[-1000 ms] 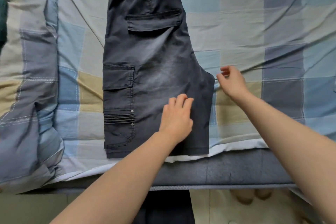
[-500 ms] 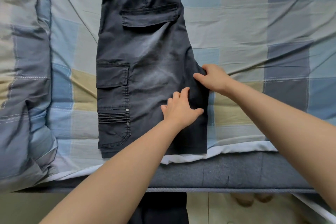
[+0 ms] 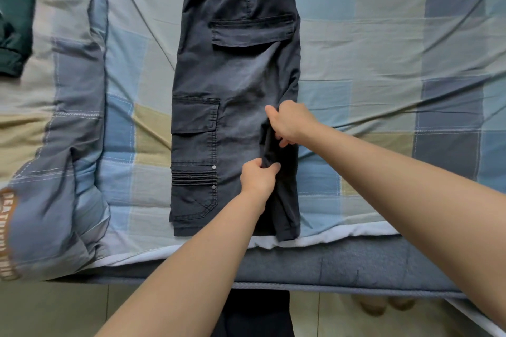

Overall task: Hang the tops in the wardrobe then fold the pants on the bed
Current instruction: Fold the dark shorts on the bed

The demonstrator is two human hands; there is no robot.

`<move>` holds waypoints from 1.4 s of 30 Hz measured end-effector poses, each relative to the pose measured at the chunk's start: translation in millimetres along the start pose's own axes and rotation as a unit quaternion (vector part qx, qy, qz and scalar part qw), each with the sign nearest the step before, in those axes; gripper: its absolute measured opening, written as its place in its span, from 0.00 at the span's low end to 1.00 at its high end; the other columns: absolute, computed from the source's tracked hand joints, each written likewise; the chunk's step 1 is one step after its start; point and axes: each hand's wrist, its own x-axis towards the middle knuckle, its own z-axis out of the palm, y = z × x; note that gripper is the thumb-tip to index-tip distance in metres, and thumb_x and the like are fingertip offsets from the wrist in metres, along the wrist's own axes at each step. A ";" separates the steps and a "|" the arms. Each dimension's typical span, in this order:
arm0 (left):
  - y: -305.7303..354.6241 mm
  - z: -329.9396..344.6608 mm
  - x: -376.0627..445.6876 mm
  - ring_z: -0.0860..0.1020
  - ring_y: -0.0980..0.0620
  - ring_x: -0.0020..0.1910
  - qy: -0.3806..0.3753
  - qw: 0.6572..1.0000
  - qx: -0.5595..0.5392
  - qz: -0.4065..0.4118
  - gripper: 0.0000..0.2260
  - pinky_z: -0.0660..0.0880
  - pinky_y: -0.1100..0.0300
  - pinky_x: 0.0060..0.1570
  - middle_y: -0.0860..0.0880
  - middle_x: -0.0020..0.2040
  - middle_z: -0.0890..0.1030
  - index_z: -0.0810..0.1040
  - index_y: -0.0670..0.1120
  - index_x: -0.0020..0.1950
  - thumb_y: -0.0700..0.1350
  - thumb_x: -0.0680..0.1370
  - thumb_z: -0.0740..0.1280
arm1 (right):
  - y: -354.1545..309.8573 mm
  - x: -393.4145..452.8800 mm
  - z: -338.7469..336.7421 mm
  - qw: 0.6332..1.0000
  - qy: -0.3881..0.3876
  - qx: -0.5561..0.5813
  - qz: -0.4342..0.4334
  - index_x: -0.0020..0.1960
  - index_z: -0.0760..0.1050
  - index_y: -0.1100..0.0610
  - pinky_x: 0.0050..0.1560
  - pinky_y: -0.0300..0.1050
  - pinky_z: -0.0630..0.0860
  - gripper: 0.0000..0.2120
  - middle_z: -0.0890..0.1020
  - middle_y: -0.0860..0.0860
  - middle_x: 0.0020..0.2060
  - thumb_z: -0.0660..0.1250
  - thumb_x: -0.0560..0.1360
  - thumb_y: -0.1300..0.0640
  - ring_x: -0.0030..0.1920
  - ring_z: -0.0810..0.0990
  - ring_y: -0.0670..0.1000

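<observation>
Dark grey cargo shorts (image 3: 235,85) lie folded in half lengthwise on the checked bed sheet (image 3: 383,57), waistband at the far end, hem near the bed's front edge. Their crotch flap on the right side is turned inward over the leg. My right hand (image 3: 290,122) pinches that flap at its upper part. My left hand (image 3: 258,178) grips the same fold of fabric just below, fingers closed on it.
A rolled checked quilt (image 3: 54,145) with orange lettering lies along the left of the bed. A dark green garment (image 3: 13,24) sits at the far left. The mattress's front edge (image 3: 328,262) runs below the shorts, with tiled floor beneath.
My right hand took the protruding crotch flap and pulled it leftward over the leg. My left hand went from flat on the shorts to gripping the folded fabric.
</observation>
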 end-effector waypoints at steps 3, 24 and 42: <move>-8.3 -19.1 7.4 0.62 0.46 0.31 0.014 1.000 0.019 0.018 0.20 0.61 0.56 0.33 0.48 0.28 0.63 0.62 0.46 0.30 0.44 0.75 0.71 | 0.9 11.9 16.7 0.999 0.005 0.040 0.017 0.45 0.71 0.63 0.49 0.50 0.78 0.22 0.82 0.60 0.41 0.51 0.79 0.45 0.42 0.83 0.60; 2.0 -220.3 54.8 0.64 0.42 0.74 -0.109 0.331 0.764 0.543 0.32 0.60 0.39 0.72 0.47 0.77 0.64 0.63 0.52 0.77 0.37 0.73 0.51 | 102.8 -34.6 40.9 0.729 0.032 -0.480 -0.487 0.77 0.59 0.52 0.71 0.60 0.62 0.32 0.65 0.53 0.74 0.61 0.75 0.65 0.74 0.64 0.58; 53.7 -209.6 28.9 0.79 0.66 0.46 -0.139 0.921 0.178 0.319 0.07 0.73 0.72 0.50 0.62 0.45 0.83 0.79 0.54 0.49 0.44 0.80 0.61 | 83.0 -40.6 3.4 0.956 -0.078 0.259 -0.113 0.45 0.77 0.68 0.49 0.46 0.70 0.05 0.81 0.51 0.38 0.63 0.74 0.67 0.44 0.74 0.47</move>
